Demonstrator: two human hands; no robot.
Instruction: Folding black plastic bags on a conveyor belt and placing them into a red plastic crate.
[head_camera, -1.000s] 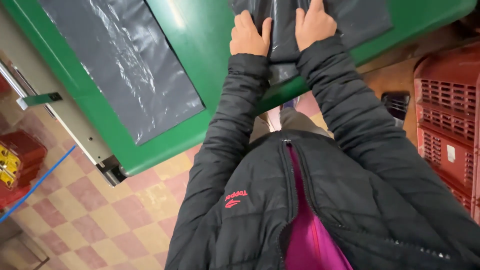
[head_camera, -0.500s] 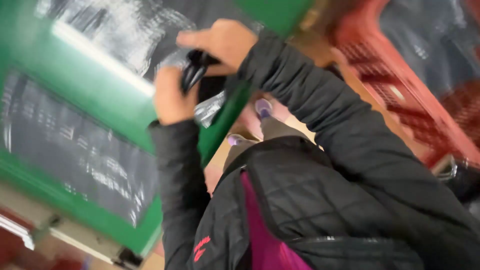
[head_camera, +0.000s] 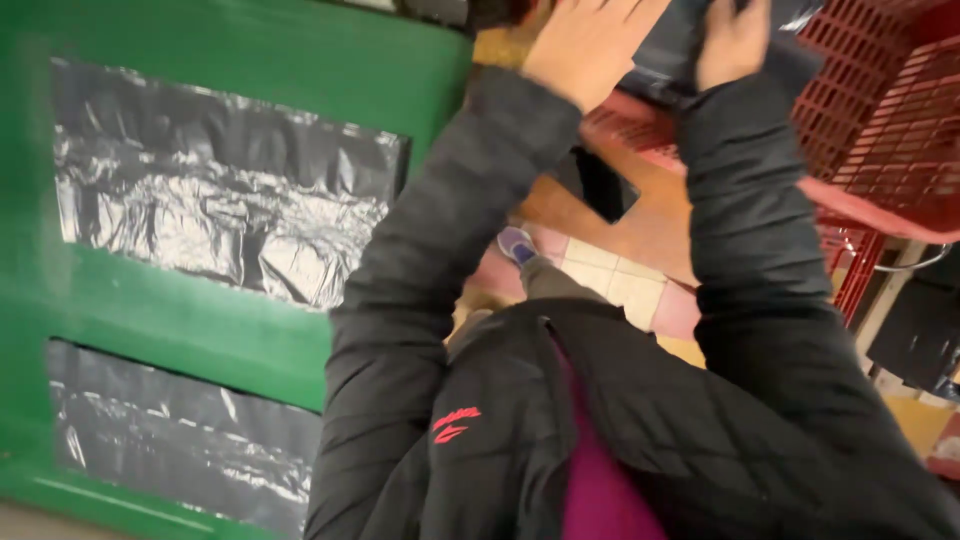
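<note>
- The left hand (head_camera: 585, 45) and the right hand (head_camera: 733, 40) were both raised to the top of the view, over the red crates (head_camera: 880, 120).
- Between them was a dark plastic bag (head_camera: 675, 50); it lay at the edge of the nearest crate, partly cut off by the top of the view.
- The right hand was clenched on the bag's right side, fingers curled over it.
- The left hand lay spread and flat just left of the bag; motion blur hid whether its grip had closed on the plastic, so that could not be told.
- The bag sat between the two hands rather than under either palm.
- To the left, well apart from the hands, the green counter (head_camera: 250, 290) carried two flat black bags (head_camera: 210, 215), one above the other.
- Black jacket sleeves (head_camera: 450, 230) ran up to both hands, above a tiled floor (head_camera: 620, 285).
</note>
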